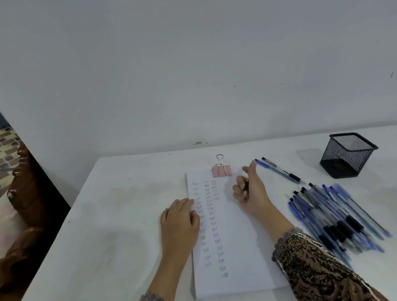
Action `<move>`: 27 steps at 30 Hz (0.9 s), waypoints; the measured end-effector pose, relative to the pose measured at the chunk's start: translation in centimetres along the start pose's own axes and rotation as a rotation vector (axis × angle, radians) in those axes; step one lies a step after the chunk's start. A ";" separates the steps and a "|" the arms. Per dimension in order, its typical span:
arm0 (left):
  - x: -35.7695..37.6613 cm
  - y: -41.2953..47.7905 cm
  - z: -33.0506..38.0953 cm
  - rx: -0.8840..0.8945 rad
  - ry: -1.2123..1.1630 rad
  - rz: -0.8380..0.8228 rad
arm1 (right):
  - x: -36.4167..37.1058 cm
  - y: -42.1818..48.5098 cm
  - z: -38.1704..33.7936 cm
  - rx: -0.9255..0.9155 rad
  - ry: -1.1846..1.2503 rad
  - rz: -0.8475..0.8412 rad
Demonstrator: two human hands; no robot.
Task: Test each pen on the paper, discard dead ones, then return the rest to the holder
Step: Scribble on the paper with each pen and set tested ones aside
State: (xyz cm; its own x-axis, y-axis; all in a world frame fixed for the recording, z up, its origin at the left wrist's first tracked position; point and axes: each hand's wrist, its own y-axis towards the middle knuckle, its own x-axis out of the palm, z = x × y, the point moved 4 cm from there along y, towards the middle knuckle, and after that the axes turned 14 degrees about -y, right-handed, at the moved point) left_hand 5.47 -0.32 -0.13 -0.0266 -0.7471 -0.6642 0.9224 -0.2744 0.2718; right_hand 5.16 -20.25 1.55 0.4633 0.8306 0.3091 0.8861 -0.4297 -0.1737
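My right hand [249, 191] hangs over the top right part of the paper [234, 242], fingers curled round one pen [246, 186] and thumb stuck up. Only a short dark bit of that pen shows between my fingers, and I cannot tell where its tip is. My left hand [180, 218] lies flat with straight fingers on the paper's left edge, pressing it to the white table [104, 227].

There is one stack of paper, held at its top by one pink binder clip [221, 171]. It carries three columns of the small word "Test": the right one is short, the middle one is longest, and the left one is partly under my left hand. The writing is too faint to count line by line.

Two pens lie side by side apart from the others, just beyond my right thumb: a blue pen [265, 165] and a black-gripped pen [294, 177]. To my right is one heap of pens [334, 220], blue and black, so overlapped and blurred that I cannot count them. One black mesh holder [348, 156] stands beyond the heap, near the wall.

My right sleeve [318, 266] covers the paper's lower right corner. A brown chair [23, 186] is cut off at the left edge.
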 end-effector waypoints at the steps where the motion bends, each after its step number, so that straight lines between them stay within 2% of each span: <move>1: 0.0 0.0 0.0 0.001 -0.003 0.004 | -0.3 -0.1 0.0 0.001 0.021 0.011; 5: 0.0 -0.2 0.1 0.000 -0.017 0.016 | -0.2 -1.0 -0.2 0.062 -0.018 0.020; 8: 0.0 -0.1 0.1 -0.006 -0.019 0.009 | 0.2 -1.6 -0.3 0.085 -0.171 0.027; 12: -0.2 -0.2 0.1 -0.012 -0.014 0.009 | 0.2 -2.4 -1.0 0.012 -0.397 0.059; 16: 0.0 -0.2 -0.1 -0.014 -0.012 0.000 | -0.8 -3.4 -3.4 -0.084 -0.760 0.081; 20: 0.1 -0.2 -0.3 -0.006 -0.007 0.004 | -3.3 -4.0 -7.5 -0.161 -1.291 0.125; 24: 0.1 -0.1 -0.3 -0.003 -0.005 0.008 | -8.1 -5.0 -10.6 -0.053 -1.528 0.237; 27: 0.3 0.0 -0.5 0.005 0.002 0.008 | -11.7 -5.9 -11.1 0.077 -1.765 0.212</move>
State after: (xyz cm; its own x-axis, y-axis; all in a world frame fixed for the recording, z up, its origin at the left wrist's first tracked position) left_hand 5.60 -0.25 -0.68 -0.0183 -0.7485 -0.6629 0.9208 -0.2710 0.2806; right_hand -5.38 -31.35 9.32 -0.0484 0.1483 -0.9878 0.7920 -0.5969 -0.1284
